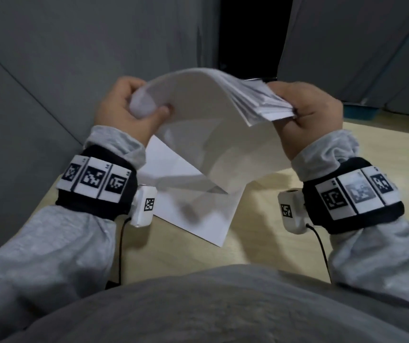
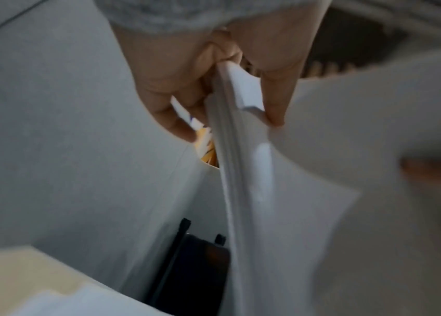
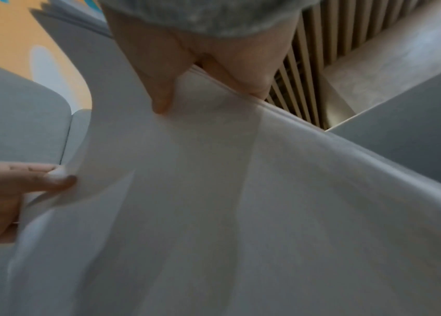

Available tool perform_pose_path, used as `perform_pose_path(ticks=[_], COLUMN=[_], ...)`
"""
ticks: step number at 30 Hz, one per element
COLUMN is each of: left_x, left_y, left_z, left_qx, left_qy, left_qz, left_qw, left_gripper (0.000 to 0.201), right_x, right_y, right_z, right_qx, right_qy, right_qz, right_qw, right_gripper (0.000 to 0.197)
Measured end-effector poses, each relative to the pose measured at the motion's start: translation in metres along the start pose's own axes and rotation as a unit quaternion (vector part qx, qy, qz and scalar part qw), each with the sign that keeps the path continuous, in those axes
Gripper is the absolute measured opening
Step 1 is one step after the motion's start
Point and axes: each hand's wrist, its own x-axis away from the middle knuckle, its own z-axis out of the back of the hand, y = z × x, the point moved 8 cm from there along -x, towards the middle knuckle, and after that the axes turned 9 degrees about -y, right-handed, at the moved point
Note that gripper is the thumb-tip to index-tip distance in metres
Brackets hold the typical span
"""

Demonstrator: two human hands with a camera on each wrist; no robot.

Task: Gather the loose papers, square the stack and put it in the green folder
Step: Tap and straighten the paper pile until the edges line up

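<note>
Grey panels back the pale tabletop (image 1: 285, 219); left hand (image 1: 124, 107) and right hand (image 1: 307, 112) pinch the bowed paper stack (image 1: 198, 107) at 12 o'clock; fanned sheets may slip; one sheet (image 1: 198, 214) lies below.

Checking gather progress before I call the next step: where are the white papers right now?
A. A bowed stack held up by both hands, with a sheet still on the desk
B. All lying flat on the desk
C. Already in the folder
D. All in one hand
A: the left hand and right hand each grip an end of the bowed stack, and a loose sheet lies on the desk beneath.
</note>
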Motion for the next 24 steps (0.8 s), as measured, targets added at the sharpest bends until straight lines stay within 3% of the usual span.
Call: perform_pose_path(ticks=[2, 3, 5, 6, 7, 10, 15, 19, 22, 24], left_x=[-0.001, -0.003, -0.006, -0.005, -0.004, -0.001, 0.001, 0.011, 0.018, 0.019], left_y=[0.007, 0.006, 0.003, 0.002, -0.001, -0.006, 0.014, -0.011, -0.020, -0.016], left_z=[0.007, 0.005, -0.006, -0.010, -0.012, -0.017, -0.011, -0.021, -0.028, -0.022], left_qx=[0.116, 0.219, 0.413, 0.455, 0.443, 0.302, 0.271, 0.243, 0.182, 0.135], left_qy=[0.023, 0.015, -0.025, -0.036, -0.032, -0.045, -0.062, -0.118, -0.114, -0.085], left_qz=[-0.020, -0.019, -0.017, -0.013, 0.007, 0.038, -0.035, 0.037, 0.097, 0.097], left_qw=[0.993, 0.975, 0.910, 0.889, 0.896, 0.952, 0.960, 0.962, 0.972, 0.982], left_gripper=[0.033, 0.033, 0.031, 0.030, 0.031, 0.036, 0.016, 0.027, 0.035, 0.023], right_x=[0.000, 0.001, 0.004, 0.007, 0.009, 0.013, 0.018, 0.019, 0.017, 0.015], right_y=[0.000, 0.000, 0.004, 0.008, 0.011, 0.023, 0.026, 0.030, 0.030, 0.025], right_z=[0.006, 0.008, 0.011, 0.010, 0.008, -0.004, -0.007, -0.019, -0.038, -0.036], right_qx=[-0.030, -0.057, -0.118, -0.148, -0.173, -0.219, -0.281, -0.333, -0.284, -0.258], right_qy=[0.034, 0.049, 0.084, 0.091, 0.090, 0.064, 0.091, 0.063, -0.027, -0.018], right_qz=[-0.022, -0.040, -0.077, -0.096, -0.118, -0.190, -0.203, -0.212, -0.225, -0.223], right_qw=[0.999, 0.996, 0.986, 0.980, 0.974, 0.955, 0.934, 0.917, 0.932, 0.940], right_gripper=[0.023, 0.025, 0.029, 0.025, 0.019, 0.016, 0.011, 0.017, 0.019, 0.016])
